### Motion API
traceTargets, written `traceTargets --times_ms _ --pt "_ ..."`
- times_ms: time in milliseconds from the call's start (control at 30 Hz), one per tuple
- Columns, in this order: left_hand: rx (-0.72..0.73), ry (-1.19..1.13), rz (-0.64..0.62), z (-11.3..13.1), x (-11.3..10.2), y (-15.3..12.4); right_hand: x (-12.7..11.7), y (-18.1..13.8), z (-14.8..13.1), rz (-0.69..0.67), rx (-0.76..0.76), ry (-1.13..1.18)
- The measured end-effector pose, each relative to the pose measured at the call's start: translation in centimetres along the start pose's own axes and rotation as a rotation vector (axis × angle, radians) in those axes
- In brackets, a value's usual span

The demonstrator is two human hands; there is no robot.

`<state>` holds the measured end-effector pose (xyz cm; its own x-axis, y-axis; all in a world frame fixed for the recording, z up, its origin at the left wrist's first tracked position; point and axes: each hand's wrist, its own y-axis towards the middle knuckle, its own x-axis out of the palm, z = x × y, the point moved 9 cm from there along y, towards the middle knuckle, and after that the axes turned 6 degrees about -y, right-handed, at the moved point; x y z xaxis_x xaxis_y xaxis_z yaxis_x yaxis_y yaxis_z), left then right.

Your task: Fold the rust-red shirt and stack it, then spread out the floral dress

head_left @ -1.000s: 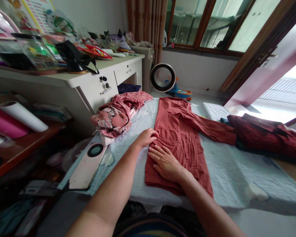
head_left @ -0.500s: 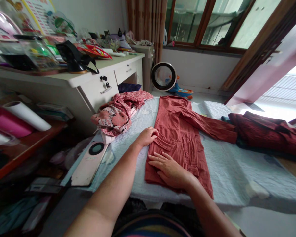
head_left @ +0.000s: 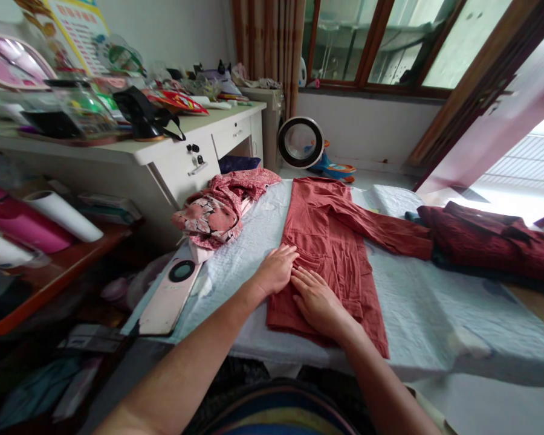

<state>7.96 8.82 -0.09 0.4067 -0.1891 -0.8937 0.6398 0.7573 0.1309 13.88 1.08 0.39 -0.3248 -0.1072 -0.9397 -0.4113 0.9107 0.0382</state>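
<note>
One rust-red garment (head_left: 326,232) lay beneath a left hand (head_left: 276,270) and a right hand (head_left: 320,302)

Low at the far left, a bright pink cylinder (head_left: 29,223) and a white roll (head_left: 63,216) lay side by side on a reddish shelf (head_left: 68,266). Above them stood a pale desk (head_left: 174,175), crowded on top, with a dark-lidded glass jar (head_left: 84,109) among the clutter.

Next came a pale, narrow board (head_left: 165,302), lying along the left edge of a light blue cover (head_left: 249,241). Just past its far end, a floral cloth (head_left: 211,217) sat in a bunched heap.

The left hand rested on the garment's left edge, its fingers close together and slightly bent; whether they pinched any fabric could not be told. Just beside it, the right hand lay palm down on the cloth of the garment, fingers nearly straight and gripping nothing.

The garment was spread, wrinkled, across the middle of the cover, one sleeve (head_left: 381,232) stretched out to the right. That sleeve ended at a dark red folded pile (head_left: 489,241); contact between the two was unclear.
</note>
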Motion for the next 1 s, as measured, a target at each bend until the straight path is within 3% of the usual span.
traceTargets --times_ms 167,433,733,867,1000 --pt "-0.04 0.005 -0.005 -0.8 1.8 -1.7 0.0 -0.6 0.1 -0.024 0.055 -0.055" --pt "-0.017 0.059 0.013 -0.3 1.4 -2.0 -0.9 -2.5 1.7 0.007 0.118 -0.05" --pt "-0.025 0.056 -0.053 -0.5 1.6 -2.2 -1.8 -4.1 3.6 0.067 0.156 -0.041" --pt "-0.035 0.039 -0.048 -0.3 1.7 -1.9 -3.2 -3.7 4.1 0.139 0.172 -0.013" --pt "-0.03 0.061 0.067 0.9 1.0 -1.4 -4.4 -2.4 4.6 0.279 0.194 -0.046"
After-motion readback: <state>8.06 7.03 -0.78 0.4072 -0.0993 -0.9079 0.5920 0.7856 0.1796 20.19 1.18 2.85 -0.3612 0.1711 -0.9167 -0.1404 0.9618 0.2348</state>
